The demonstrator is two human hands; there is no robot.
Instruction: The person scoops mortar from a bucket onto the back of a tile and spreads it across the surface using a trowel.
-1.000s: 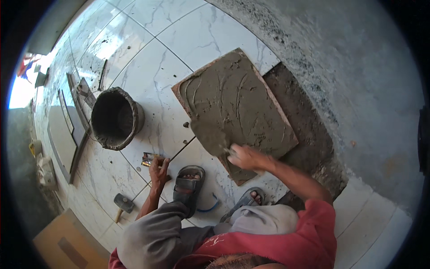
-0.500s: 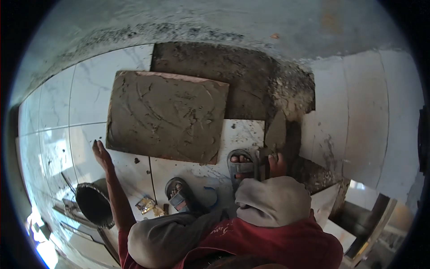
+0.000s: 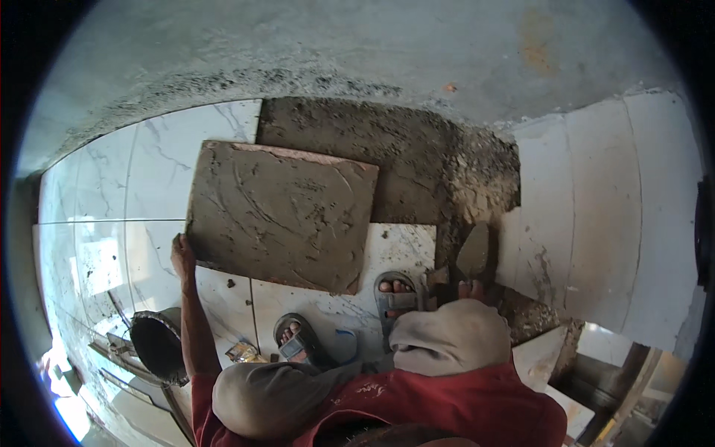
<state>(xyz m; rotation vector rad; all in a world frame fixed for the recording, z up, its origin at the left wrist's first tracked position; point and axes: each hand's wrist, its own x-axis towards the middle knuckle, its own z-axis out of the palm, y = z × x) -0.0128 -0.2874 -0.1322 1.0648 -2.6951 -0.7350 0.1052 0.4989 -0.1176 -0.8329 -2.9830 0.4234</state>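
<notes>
A large tile (image 3: 283, 216) lies with its upper face coated in grey mortar, its pinkish edge showing along the far side. My left hand (image 3: 183, 255) is at the tile's near left corner, fingers bent against its edge. On the right, my right hand (image 3: 471, 290) is partly hidden behind my knee. Its fingers close at the base of a pointed trowel (image 3: 474, 252), whose mortar-smeared blade points away from me; the handle is mostly hidden.
White marbled floor tiles (image 3: 160, 167) stretch to the left. Bare mortar bed (image 3: 335, 123) runs beside the wall (image 3: 357, 45). A dark bucket (image 3: 158, 344) stands by my left forearm. Near my sandals lie a crumpled wrapper (image 3: 244, 352) and a blue strip (image 3: 347, 344).
My left hand has moved right to meet the coated tile's edge. My right hand and the trowel have shifted slightly right and nearer. The whole view has tilted a little.
</notes>
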